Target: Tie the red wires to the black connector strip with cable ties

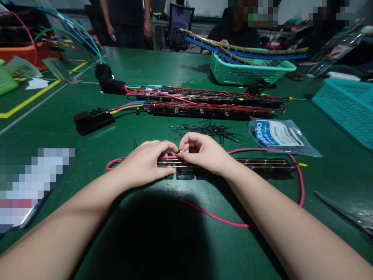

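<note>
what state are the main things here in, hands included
left hand, across the black strip, grip unclear
right hand, pinching a thin dark piece
black strip, lying beneath both hands
red cable, loosely curved
black ties, loose pile
plastic bag, lying flat, opening unclear
nearer wired bar, lying flat, wires attached
green basket, loaded

Clear plastic bag (307, 149), right side of table; blue-and-white label (278, 133) on it, its print running aslant; large white brand letters on the blue, "EGN" legible, the rest uncertain; "mm" on the white part, digits before it blurred; bottle label (340, 50), red and white, unreadable.
</note>
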`<state>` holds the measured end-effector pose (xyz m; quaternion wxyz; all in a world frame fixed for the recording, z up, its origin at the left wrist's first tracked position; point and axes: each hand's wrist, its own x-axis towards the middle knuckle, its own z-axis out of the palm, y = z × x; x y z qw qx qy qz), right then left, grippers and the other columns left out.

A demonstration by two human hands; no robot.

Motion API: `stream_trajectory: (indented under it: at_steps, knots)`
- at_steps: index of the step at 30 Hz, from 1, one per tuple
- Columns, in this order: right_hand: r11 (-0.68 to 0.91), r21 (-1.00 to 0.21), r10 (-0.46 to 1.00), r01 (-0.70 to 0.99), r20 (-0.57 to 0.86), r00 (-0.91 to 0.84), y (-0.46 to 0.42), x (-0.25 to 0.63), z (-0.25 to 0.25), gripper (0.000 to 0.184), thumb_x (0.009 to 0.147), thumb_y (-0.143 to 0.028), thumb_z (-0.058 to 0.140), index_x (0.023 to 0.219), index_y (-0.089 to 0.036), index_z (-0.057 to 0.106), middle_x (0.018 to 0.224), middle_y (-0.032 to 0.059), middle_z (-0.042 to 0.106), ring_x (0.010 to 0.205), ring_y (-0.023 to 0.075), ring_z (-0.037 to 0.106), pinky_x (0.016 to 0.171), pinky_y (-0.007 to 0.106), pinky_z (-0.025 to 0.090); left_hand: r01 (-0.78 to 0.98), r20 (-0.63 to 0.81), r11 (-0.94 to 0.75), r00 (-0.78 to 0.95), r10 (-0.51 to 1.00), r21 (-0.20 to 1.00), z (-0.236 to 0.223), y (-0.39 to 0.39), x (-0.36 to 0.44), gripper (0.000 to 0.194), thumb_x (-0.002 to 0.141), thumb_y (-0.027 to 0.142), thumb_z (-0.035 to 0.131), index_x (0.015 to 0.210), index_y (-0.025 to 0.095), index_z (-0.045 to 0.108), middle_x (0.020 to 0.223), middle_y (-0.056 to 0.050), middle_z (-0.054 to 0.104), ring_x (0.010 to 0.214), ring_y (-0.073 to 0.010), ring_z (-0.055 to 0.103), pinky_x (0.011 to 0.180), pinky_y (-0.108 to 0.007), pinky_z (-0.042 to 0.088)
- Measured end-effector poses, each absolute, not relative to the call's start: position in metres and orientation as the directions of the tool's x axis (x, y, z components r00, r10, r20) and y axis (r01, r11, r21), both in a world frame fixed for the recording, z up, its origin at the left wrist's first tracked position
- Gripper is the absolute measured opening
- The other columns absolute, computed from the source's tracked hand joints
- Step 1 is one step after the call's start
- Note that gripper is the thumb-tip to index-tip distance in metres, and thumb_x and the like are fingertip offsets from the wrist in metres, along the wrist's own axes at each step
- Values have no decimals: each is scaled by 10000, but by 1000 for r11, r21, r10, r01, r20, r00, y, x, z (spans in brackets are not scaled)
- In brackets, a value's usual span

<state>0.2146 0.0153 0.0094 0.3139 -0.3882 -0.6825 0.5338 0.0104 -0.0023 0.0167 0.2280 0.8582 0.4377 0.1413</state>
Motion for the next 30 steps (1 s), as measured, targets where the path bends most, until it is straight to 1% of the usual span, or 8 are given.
stream_trajectory:
  at_steps: [7, 16, 20, 23, 27, 30]
  knots:
    - [136, -970, 863, 202, 15, -505, 17, 215, 8, 136, 710, -172, 661, 804, -148, 566, 719, -13, 593, 672, 100, 552, 646, 235, 440, 680, 47, -522, 585, 809, 515, 16, -2, 10, 385, 785, 410, 660, 1117, 243, 562, 1058, -12, 655, 947, -205, 574, 846, -362, 423]
    - [124, -973, 859, 196, 6, -512, 16, 215, 9, 144, 707, -183, 670, 798, -148, 564, 719, -13, 593, 668, 96, 548, 647, 235, 438, 678, 36, -524, 594, 804, 515, 16, -2, 10, 390, 788, 427, 651, 1119, 243, 560, 1101, -33, 655, 987, -229, 581, 864, -382, 426]
    - [130, -970, 859, 204, 7, -512, 16, 214, 9, 138, 707, -186, 665, 790, -154, 560, 717, -18, 582, 660, 92, 536, 644, 232, 433, 676, 41, -518, 588, 808, 524, 18, -2, 10, 404, 789, 408, 650, 1143, 251, 535, 1122, -34, 647, 1009, -232, 586, 882, -391, 431]
    - [153, -964, 863, 218, 23, -505, 15, 214, 10, 129, 703, -178, 660, 784, -152, 563, 709, -23, 562, 647, 85, 513, 624, 222, 419, 667, 43, -497, 574, 818, 556, 18, -3, 11, 440, 774, 391, 664, 1161, 259, 501, 1159, -33, 632, 1040, -231, 584, 898, -380, 440]
    - [202, -948, 863, 246, 54, -503, 15, 214, 11, 98, 704, -152, 642, 791, -140, 599, 703, -23, 549, 637, 80, 482, 606, 214, 403, 659, 46, -476, 558, 828, 583, 17, -3, 11, 425, 764, 377, 674, 1121, 261, 474, 1120, -19, 629, 1004, -218, 590, 869, -358, 458]
    - [210, -943, 855, 257, 50, -517, 15, 214, 12, 121, 707, -142, 631, 828, -135, 632, 704, -18, 569, 645, 86, 499, 615, 216, 411, 670, 46, -469, 546, 837, 575, 16, -3, 11, 407, 758, 388, 676, 1078, 259, 461, 1079, -13, 622, 971, -219, 586, 841, -355, 459]
